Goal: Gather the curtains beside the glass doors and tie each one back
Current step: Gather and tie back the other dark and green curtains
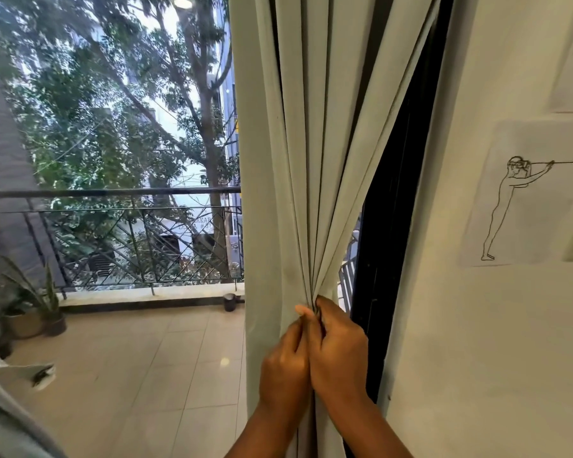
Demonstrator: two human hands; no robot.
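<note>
Together, left hand (286, 368) and right hand (336, 355) pinch the pale grey-green fabric curtain (298, 160) into pleats; fingertips hidden in folds.

Curtain (291, 160) hangs between glass door (113, 160) and wall (477, 325).

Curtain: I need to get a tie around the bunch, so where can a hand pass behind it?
On the right, a gap opens between the curtain and the dark door frame, just above the right hand. At the pinch it is crowded: the left hand and right hand press together.
</note>
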